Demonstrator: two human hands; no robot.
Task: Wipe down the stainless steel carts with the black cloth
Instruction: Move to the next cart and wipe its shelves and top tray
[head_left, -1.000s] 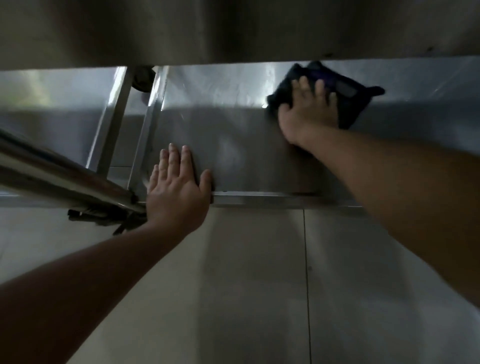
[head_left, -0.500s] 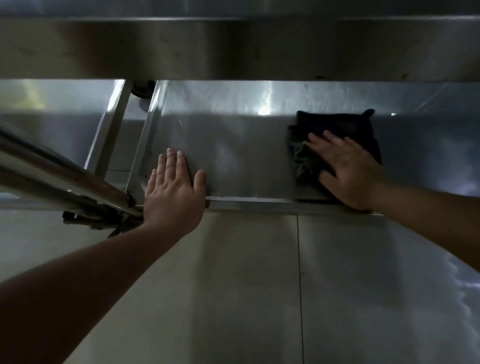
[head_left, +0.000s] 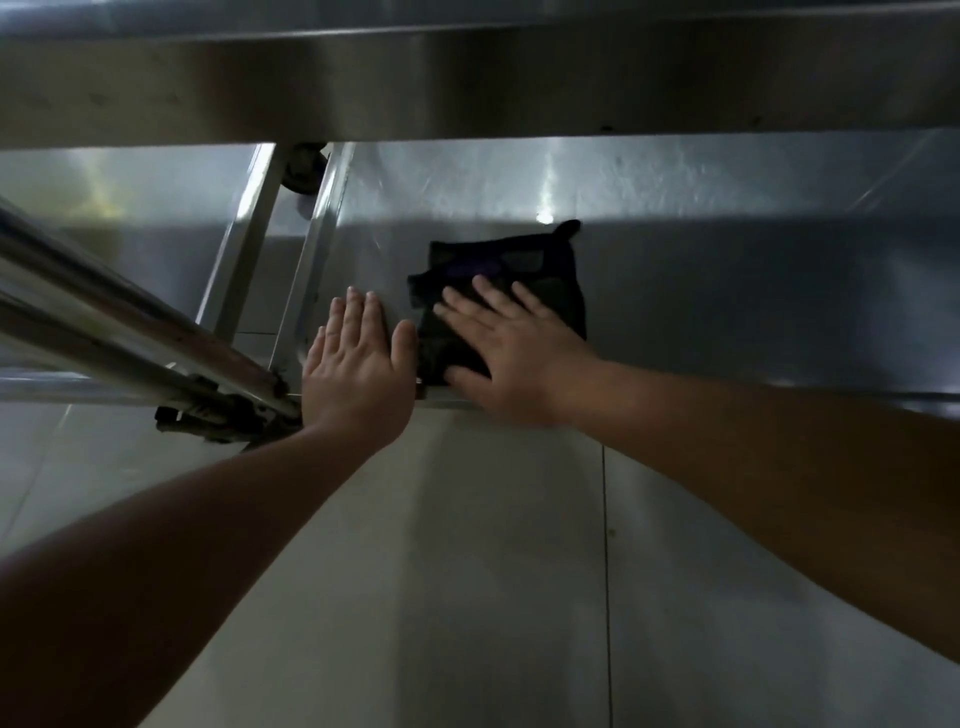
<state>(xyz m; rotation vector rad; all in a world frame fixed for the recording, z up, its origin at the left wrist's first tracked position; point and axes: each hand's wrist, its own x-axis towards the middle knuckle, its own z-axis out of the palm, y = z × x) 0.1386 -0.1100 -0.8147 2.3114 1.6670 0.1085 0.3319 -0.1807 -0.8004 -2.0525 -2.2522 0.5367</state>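
Note:
The black cloth (head_left: 540, 270) lies flat on the lower shelf (head_left: 727, 291) of a stainless steel cart. My right hand (head_left: 511, 348) presses down on the cloth with straight, spread fingers, covering its near half. My left hand (head_left: 358, 364) rests flat on the same shelf just left of the cloth, at the shelf's front left corner, thumb close to the cloth's edge. The cart's upper shelf (head_left: 467, 83) overhangs at the top of the view and hides the back of the lower shelf.
A second steel cart shelf (head_left: 130, 208) stands to the left, with a narrow gap and a caster wheel (head_left: 304, 171) between the carts. Slanted steel tubes (head_left: 104, 322) cross the left side. Pale tiled floor (head_left: 467, 571) lies below the shelf edge.
My right hand has slid the cloth from the far right of the shelf toward the front, then left until it is next to my left hand. My left hand stayed put.

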